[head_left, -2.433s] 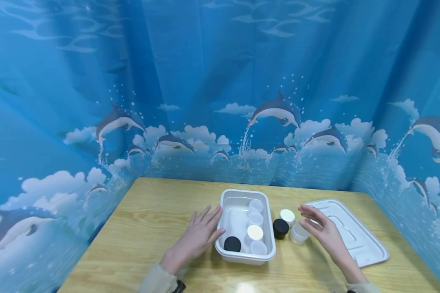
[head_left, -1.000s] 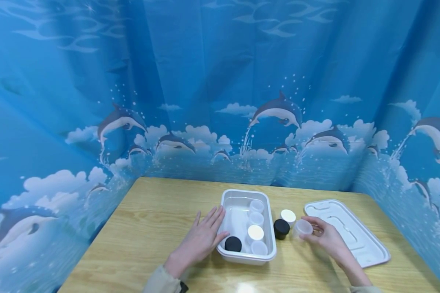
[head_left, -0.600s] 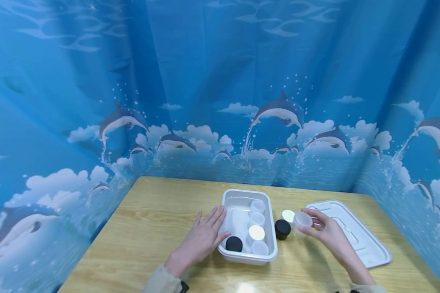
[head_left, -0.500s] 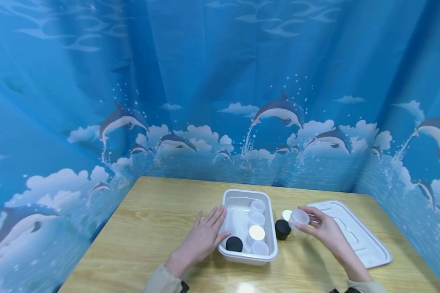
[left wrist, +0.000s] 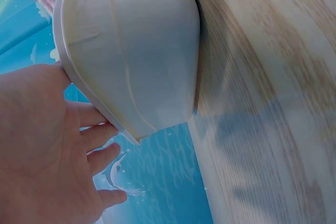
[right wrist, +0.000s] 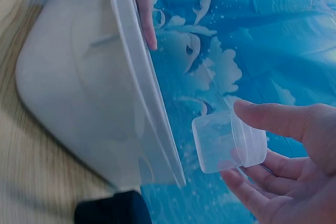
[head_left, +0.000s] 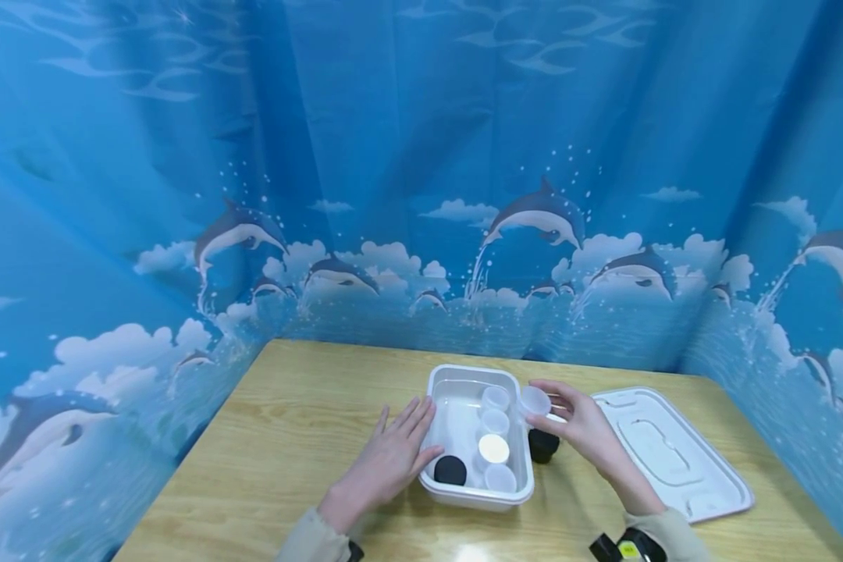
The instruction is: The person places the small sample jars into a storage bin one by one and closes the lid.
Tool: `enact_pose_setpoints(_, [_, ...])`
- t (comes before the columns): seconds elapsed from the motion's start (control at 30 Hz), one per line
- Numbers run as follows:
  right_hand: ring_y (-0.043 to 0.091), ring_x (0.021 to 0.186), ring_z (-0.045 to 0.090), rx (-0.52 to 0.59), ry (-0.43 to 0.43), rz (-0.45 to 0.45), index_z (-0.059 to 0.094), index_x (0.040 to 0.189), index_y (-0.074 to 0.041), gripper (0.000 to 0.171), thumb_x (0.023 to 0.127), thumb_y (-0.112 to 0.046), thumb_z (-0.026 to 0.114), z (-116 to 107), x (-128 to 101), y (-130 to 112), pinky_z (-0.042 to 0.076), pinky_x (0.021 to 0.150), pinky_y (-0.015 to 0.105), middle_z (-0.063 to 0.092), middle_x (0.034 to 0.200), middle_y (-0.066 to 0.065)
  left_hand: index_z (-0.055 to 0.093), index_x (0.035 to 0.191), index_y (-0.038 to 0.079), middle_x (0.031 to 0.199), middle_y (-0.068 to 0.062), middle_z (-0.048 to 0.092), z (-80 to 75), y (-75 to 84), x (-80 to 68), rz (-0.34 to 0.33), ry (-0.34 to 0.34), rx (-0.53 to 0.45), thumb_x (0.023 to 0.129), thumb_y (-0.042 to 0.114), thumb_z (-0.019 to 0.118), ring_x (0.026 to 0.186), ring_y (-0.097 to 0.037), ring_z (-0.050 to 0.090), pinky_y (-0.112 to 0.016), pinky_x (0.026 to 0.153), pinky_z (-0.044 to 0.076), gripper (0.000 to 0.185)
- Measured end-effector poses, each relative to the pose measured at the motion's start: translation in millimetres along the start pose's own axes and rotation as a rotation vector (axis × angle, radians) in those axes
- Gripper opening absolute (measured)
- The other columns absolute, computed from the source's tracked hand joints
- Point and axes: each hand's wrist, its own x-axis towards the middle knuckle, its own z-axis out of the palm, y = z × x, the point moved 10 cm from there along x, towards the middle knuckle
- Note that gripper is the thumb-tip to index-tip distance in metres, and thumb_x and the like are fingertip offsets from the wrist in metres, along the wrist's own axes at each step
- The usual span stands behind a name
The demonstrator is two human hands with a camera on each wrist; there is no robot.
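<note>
A white plastic box [head_left: 435,371] stands on the table, holding a black-lidded jar [head_left: 450,470], a white-lidded jar [head_left: 493,448] and several translucent jars, one translucent jar [head_left: 499,478] in the near right corner. My left hand [head_left: 379,460] rests on the box's left rim, fingers extended. My right hand [head_left: 581,425] pinches a translucent jar [right wrist: 226,140] with a ribbed lid between thumb and fingers. This jar is roughly upright, off the table, just outside the box's right rim. A black jar [head_left: 543,446] stands beside the box; my right hand mostly hides a white-lidded one.
On the right side of the wooden table [head_left: 309,414] lies a white lid [head_left: 681,457], behind the right forearm. A blue dolphin-print curtain [head_left: 421,195] hangs around the table's far side and flanks.
My right hand has taken hold of the translucent jar, raised it from the table and carried it left to the box's right rim. The left hand stays on the left rim.
</note>
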Motion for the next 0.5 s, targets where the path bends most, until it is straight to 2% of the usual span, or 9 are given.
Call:
enact_pose_setpoints(0.13, [0.045,0.129,0.055,0.009,-0.023,-0.006,0.052,0.143,0.001,0.063,0.09,-0.021,0.079,15,8,-7,0.053,0.103,0.047,0.054,0.143,0.026,0.03,0.159,0.006,0.166,-0.009,0.025,0.7,-0.2,-0.1,-0.001,0.0,-0.001,0.108,0.048,0.04,0.153,-0.029,0.023,-0.061,0.123,0.014,0.067])
enact_pose_setpoints(0.3, [0.044,0.126,0.057,0.011,-0.061,-0.085,0.056,0.139,0.003,0.058,0.088,-0.014,0.081,37,17,-17,0.051,0.105,0.049,0.058,0.138,0.026,0.031,0.158,0.005,0.165,-0.01,0.027,-1.1,0.8,-0.7,0.013,0.014,-0.002,0.108,0.045,0.042,0.152,-0.029,0.025,-0.061,0.123,0.016,0.065])
enact_pose_setpoints(0.5, [0.042,0.124,0.06,-0.005,-0.133,-0.148,0.06,0.135,0.002,0.055,0.086,-0.012,0.082,65,27,-22,0.052,0.104,0.047,0.062,0.134,0.021,0.032,0.158,0.005,0.165,-0.011,0.028,-3.1,1.7,-1.4,0.022,0.018,-0.012,0.108,0.044,0.042,0.152,-0.03,0.026,-0.062,0.123,0.016,0.064])
